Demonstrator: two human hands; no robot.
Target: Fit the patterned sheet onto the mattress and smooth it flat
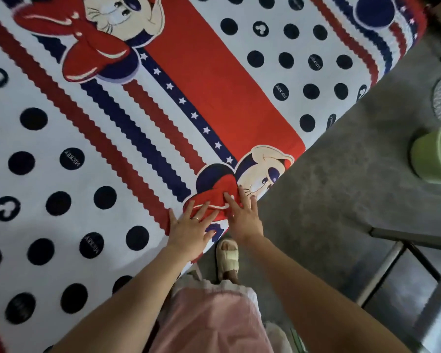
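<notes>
- Sheet (112,138) lies spread over the mattress, printed side up; its near edge runs diagonally beside the grey floor (341,174). Mattress itself is hidden under the cloth.
- Left hand (189,233) — flat, fingers spread, palm down on the sheet just inside that edge, gripping nothing.
- Right hand (242,215) — likewise open and flat, touching the left, fingertips on the red bow print at the edge.
- Step, as judged: smoothing the edge zone. Best done with palms kept flat and swept outward from the edge landmark toward the sheet's middle, pressure even, so no ridge is pushed ahead; then check the drop over the side is tucked.
- Surface near the hands looks flat; a slight pucker sits under the fingers.
- Counts: hands, two; ring on left hand, one; cartoon figures printed, two; slippered foot (227,258) beside the edge, one; green object (433,156) well away from the edge, one.
</notes>
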